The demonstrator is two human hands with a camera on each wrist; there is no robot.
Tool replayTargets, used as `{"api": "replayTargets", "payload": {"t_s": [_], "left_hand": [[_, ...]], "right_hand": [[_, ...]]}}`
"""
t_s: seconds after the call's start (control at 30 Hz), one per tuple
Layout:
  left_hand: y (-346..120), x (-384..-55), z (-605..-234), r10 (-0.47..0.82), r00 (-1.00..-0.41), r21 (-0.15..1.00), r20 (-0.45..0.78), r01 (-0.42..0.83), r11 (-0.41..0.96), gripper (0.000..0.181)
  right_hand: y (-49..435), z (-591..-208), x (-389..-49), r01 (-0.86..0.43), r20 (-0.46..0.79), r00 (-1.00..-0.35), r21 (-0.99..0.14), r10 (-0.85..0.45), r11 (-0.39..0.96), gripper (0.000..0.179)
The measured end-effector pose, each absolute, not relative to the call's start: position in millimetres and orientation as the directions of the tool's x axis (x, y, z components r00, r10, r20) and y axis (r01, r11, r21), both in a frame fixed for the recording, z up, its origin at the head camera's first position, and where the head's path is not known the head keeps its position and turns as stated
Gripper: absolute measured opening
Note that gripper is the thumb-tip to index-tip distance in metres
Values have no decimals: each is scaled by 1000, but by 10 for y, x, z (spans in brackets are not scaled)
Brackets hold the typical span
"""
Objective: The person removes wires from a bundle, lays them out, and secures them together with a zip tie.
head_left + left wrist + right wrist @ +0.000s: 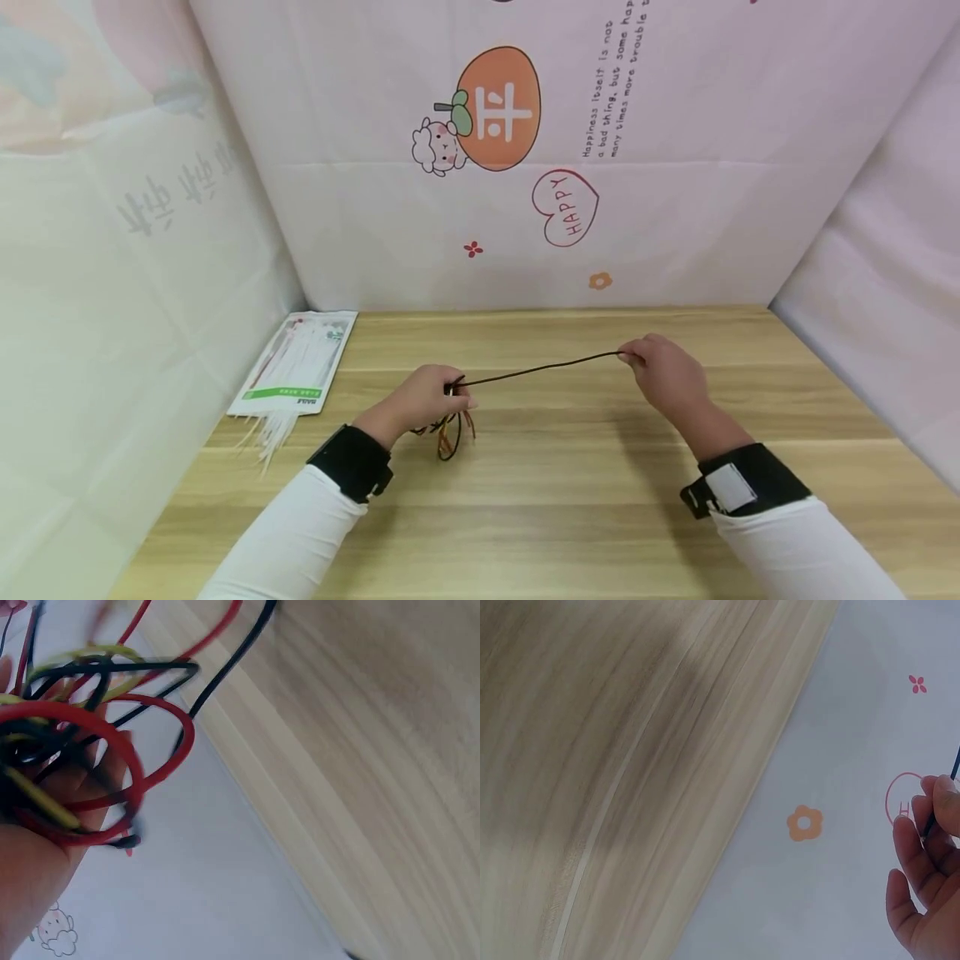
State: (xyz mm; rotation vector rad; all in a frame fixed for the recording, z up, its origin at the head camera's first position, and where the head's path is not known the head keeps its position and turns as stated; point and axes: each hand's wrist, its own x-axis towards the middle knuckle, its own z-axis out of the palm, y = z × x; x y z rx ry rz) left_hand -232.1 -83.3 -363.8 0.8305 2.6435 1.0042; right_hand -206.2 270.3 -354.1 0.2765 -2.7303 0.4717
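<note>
My left hand [431, 396] grips a small bundle of wires [447, 437] over the left-centre of the table. Red, black and yellow loops of these wires [139, 780] fill the left side of the left wrist view, partly covering the palm. One black wire [543, 367] runs nearly straight from the left hand to the right, rising slightly. Its far end is pinched between thumb and fingertips of my right hand [667, 375]. In the right wrist view the right hand [930, 877] shows at the right edge, a dark wire end [928, 826] poking out by its fingers.
A white and green plastic packet [300, 362] lies at the table's left back corner, with white strips like cable ties [273, 433] sticking out of it. The wood-grain table [525, 517] is enclosed by printed cloth [360, 167] at the back and sides.
</note>
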Motion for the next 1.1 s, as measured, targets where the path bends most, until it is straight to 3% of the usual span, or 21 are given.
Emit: {"api": "replayTargets", "payload": {"t_s": [0.07,0.2,0.63,0.83,1.1], "left_hand": [[-839,-2319,-3651,550,-835,682,21,414,602,17],[-848,-2318,-3658,537,-844,691,21,400,602,23],[-872,-2319,-3641,634,-773,672,20,480,564,20],[-826,-2310,-3644,609,-789,642,85,510,572,17],[-814,-2315,-3668,597,-800,657,60,482,580,19]], "right_hand": [[2698,-3551,-2063,-238,366,-923,-291,-122,927,18],[2696,-3558,-2076,-223,350,-930,-290,-113,931,18],[2805,-3552,-2076,-188,310,-946,-294,-92,937,19],[2798,-3560,-2085,-202,304,-946,-292,-109,935,20],[2756,-3541,-2080,-211,292,-949,-298,-121,931,20]]}}
